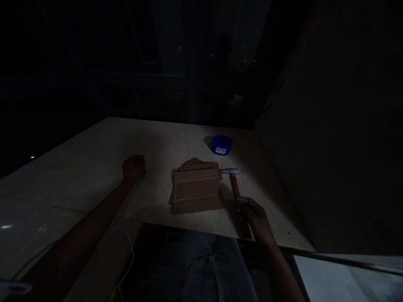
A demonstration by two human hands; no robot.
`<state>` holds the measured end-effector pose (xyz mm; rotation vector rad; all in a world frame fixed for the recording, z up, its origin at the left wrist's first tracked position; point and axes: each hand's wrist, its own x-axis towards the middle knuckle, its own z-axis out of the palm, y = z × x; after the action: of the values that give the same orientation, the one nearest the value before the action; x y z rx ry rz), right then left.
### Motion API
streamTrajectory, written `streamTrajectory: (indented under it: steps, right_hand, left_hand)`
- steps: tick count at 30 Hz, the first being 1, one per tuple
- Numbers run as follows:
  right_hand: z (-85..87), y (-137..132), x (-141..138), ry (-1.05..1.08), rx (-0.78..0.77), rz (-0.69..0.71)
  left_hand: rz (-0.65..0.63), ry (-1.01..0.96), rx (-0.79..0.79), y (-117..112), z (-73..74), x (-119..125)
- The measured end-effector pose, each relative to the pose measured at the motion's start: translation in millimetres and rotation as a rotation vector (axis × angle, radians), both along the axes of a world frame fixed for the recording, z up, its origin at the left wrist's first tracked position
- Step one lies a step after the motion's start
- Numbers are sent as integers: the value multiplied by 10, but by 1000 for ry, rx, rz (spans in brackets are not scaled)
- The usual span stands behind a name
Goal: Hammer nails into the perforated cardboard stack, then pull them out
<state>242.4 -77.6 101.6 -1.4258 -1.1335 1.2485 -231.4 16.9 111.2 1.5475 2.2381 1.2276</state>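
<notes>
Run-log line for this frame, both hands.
right hand: holding hammer by handle | left hand: curled, contents unclear | cardboard stack: between hands | blue tub: beyond cardboard stack

Left hand point(133, 168) in loose curl; right hand point(253, 214) in grip

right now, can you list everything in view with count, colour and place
cardboard pieces: several (exact count unclear), brown, stacked mid-table
hammer: one, brown handle and silvery head, right of the cardboard
tub: one, blue with a pale label, behind the cardboard, towards the right
table: one, pale, under all of these
upright panel: one, dark, right of the table
cable: at least one, pale, lower left
background: too dark to itemise
trousers: one pair, bluish grey, below the table edge
left grip: one, bare, left of the cardboard; contents unclear
right grip: one, bare, on the hammer's handle
</notes>
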Motion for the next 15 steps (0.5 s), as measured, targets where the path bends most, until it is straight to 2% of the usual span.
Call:
streamTrajectory:
  steps: [3,6,8,11,15]
  right_hand:
    - [-38,248,-191,-208,270,125]
    - [-65,574,-420,-495,511,292]
    - [-68,788,-562,-662,614,425]
    - [-91,1028,-720,-814,633,531]
    - [-195,1150,-808,-946,543,583]
  left_hand:
    - [-100,-66,19,-18,45,470]
    - [-276,-185,39,-111,72,987]
    - [-367,-242,20,-178,63,1293]
    - [-461,-320,-27,-203,-1,1629]
    - [-551,-355,-55,-50,-161,1833]
